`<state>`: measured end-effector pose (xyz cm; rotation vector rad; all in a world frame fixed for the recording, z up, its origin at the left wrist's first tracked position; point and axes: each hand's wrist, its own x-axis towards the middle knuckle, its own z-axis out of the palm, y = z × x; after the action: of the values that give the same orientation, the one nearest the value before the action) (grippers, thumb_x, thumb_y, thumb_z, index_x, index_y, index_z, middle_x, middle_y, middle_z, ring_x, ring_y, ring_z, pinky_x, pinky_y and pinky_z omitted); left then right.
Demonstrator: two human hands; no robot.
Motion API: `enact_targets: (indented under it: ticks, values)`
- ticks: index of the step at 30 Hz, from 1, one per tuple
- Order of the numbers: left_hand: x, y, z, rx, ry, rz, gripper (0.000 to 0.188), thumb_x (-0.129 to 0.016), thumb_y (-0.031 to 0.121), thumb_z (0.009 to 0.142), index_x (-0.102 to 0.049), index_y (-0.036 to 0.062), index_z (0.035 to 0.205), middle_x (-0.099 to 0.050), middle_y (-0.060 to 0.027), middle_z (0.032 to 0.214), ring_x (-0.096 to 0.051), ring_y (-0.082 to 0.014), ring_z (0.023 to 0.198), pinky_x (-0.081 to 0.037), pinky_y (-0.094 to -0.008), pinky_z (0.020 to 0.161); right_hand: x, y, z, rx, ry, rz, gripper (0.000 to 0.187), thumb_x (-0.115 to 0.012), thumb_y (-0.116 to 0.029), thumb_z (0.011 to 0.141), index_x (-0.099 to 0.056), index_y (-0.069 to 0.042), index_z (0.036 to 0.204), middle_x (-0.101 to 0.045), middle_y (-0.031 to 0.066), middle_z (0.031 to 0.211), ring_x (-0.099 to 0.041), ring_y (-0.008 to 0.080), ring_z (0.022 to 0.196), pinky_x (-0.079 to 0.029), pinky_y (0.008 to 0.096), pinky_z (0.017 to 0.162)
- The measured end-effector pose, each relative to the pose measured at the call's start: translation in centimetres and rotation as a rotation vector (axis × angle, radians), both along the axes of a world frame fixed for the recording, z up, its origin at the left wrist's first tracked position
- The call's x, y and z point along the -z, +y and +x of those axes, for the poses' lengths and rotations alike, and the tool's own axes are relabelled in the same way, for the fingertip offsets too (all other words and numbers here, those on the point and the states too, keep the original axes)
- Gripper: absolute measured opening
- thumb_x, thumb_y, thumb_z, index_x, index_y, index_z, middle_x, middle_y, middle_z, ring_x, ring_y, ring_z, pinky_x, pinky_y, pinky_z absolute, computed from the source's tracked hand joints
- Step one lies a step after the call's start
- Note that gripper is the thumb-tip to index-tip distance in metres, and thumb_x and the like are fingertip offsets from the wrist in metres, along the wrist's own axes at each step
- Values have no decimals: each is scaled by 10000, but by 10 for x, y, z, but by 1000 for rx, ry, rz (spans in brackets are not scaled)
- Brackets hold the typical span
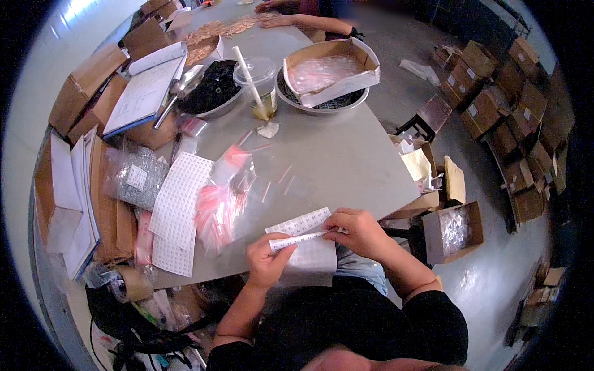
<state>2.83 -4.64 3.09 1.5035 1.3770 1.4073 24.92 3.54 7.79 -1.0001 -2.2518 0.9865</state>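
At the table's near edge, both hands hold a white sheet of small printed labels, bent over into a narrow fold. My left hand pinches the fold's left end between thumb and fingers. The right end is gripped by my right hand, with its fingertips pressed together. Part of the sheet hangs below the hands, over my lap. To the left lie more label sheets, long and white. Beside them is a pile of small clear zip bags with red edges.
A clear lidded cup with a straw stands between a bowl of black parts and a bowl bearing an open carton. A clipboard leans at left. Another person's hand rests at the far end. Cartons line the right.
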Motion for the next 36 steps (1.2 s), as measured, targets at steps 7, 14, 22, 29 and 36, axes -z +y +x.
enact_targets:
  ticks: [7,14,22,29,36]
  values:
    - [3,1,-5,-33,96,13,127,-717,-17,759,-696,-32,882,-689,-127,868,-672,-214,754,-521,-297,664,13,8,-16,-96,-72,306,176,-715,-78,723,-661,-42,886,-633,127,875,-621,313,831,-512,393,717]
    - [-1,3,-9,-37,149,6,128,-711,30,774,-693,-23,889,-671,-145,839,-665,-248,729,-514,-319,649,20,8,-25,-102,-120,199,122,-674,-71,753,-623,-35,858,-616,133,863,-618,335,807,-514,412,702]
    - [6,1,-11,-99,112,-114,125,-741,59,755,-696,-21,841,-664,-129,792,-650,-248,672,-501,-332,593,19,12,-23,-237,-136,216,120,-642,-77,770,-613,-45,882,-617,141,883,-625,340,814,-511,422,708]
    - [7,2,-11,-101,153,-41,143,-758,99,748,-705,-5,831,-661,-131,794,-646,-276,692,-506,-342,613,6,82,-28,-181,-106,-177,102,-617,-17,807,-600,-31,906,-614,130,835,-607,317,803,-497,383,714]
    - [9,3,-12,-91,203,32,145,-765,111,737,-713,12,830,-664,-122,809,-642,-285,703,-513,-358,626,32,120,-84,-164,-171,139,190,-603,-35,801,-540,-57,979,-598,165,910,-587,425,897,-482,466,748]
